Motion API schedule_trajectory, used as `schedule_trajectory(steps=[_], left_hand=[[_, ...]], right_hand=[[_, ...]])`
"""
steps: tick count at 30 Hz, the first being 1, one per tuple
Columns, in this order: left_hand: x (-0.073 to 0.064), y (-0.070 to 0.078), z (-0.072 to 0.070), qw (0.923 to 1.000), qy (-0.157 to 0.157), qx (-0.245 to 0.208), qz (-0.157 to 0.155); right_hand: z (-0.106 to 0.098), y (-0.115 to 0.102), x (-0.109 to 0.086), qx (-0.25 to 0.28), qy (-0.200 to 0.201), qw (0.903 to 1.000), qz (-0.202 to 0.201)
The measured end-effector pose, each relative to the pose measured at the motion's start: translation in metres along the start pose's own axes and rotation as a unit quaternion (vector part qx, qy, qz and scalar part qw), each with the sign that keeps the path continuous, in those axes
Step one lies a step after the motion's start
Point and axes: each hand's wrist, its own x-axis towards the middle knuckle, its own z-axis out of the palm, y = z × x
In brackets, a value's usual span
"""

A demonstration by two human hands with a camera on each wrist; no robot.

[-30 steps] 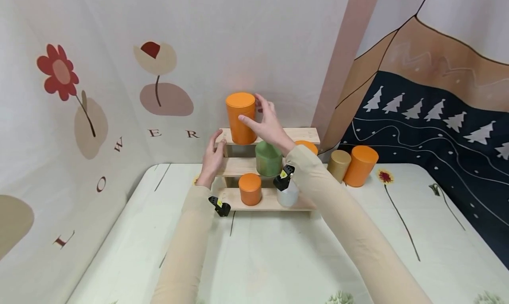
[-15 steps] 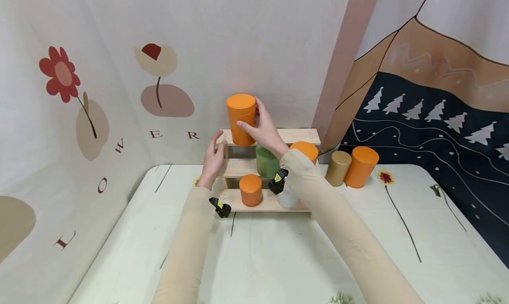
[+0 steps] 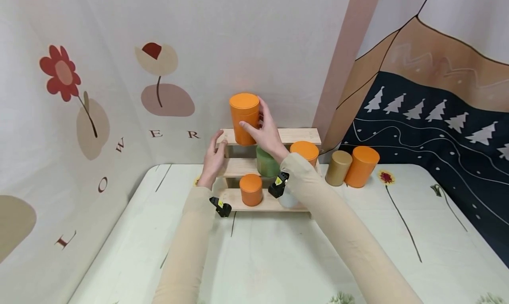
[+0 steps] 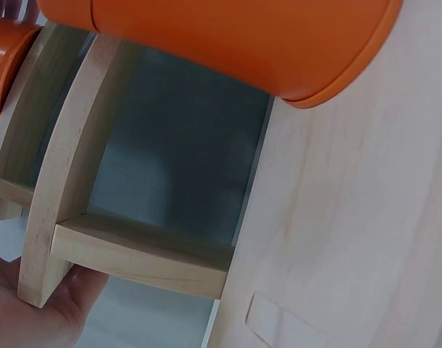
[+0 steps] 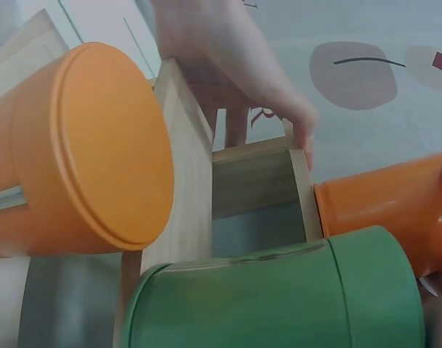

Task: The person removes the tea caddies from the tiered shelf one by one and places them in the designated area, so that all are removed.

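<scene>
My right hand (image 3: 267,134) holds a tall orange lidded canister (image 3: 242,118) on the top step of a wooden three-step stand (image 3: 296,136), thumb at its front, fingers at its right side. My left hand (image 3: 213,160) grips the left end of that step; in the right wrist view the left hand (image 5: 228,58) has its thumb over the board and fingers behind. A green canister (image 3: 266,162) sits on the middle step, partly behind my right wrist. On the bottom step stand a short orange canister (image 3: 251,190) and a white one (image 3: 287,200), half hidden by the wrist camera.
Another orange canister (image 3: 304,150) stands at the right of the middle step, partly behind my sleeve. To the right of the stand, a gold canister (image 3: 338,168) and a larger orange canister (image 3: 361,167) stand on the table. A patterned cloth wall (image 3: 278,52) rises close behind.
My right hand has come in against the tall orange canister, its thumb now lower on the front. The canister has shifted slightly right along the top step. My left hand stays put.
</scene>
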Motion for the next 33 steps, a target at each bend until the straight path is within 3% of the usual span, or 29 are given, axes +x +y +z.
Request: schedule_trajectory(steps=[9, 21, 33], left_hand=[[0.000, 0.000, 0.000, 0.9999, 0.006, -0.006, 0.008], [-0.001, 0.000, 0.000, 1.0000, 0.008, -0.002, 0.003], [-0.002, 0.002, 0.000, 1.0000, 0.003, 0.003, 0.005]], right_hand=[[-0.014, 0.004, -0.003, -0.007, 0.033, 0.9994, -0.011], [-0.033, 0.004, -0.003, -0.008, 0.041, 0.9990, -0.015], [-0.063, 0.006, -0.007, -0.012, 0.072, 0.9973, 0.005]])
